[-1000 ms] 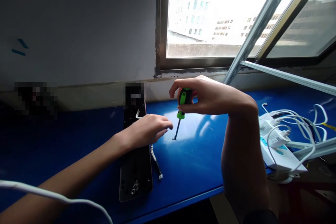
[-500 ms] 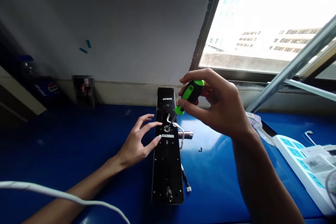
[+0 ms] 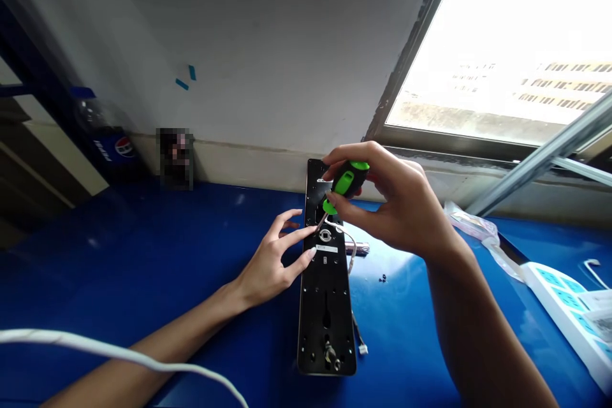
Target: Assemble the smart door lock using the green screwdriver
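A long black metal panel [image 3: 327,306] lies lengthwise on the blue table, with a round silver fitting [image 3: 325,236], a white label and screw holes on its face. My right hand [image 3: 396,204] grips a green and black screwdriver [image 3: 348,183] by its handle, tilted. The screwdriver's shaft points down-left, its tip close to my left index fingertip beside the fitting. My left hand [image 3: 277,255] rests at the panel's left edge, fingers apart, index and thumb touching its face. A white cable [image 3: 352,245] loops off the panel's right side.
Several tiny black screws [image 3: 382,278] lie right of the panel, near a silver cylinder [image 3: 361,248]. A white connector [image 3: 363,349] sticks out lower down. A power strip [image 3: 564,312] lies at right, a Pepsi bottle [image 3: 112,146] stands at left. A white cord [image 3: 119,354] crosses in front.
The screwdriver tip has gone from the round fitting's centre to a spot just left of it, by my left index finger. The whole view has shifted, so things appear farther right.
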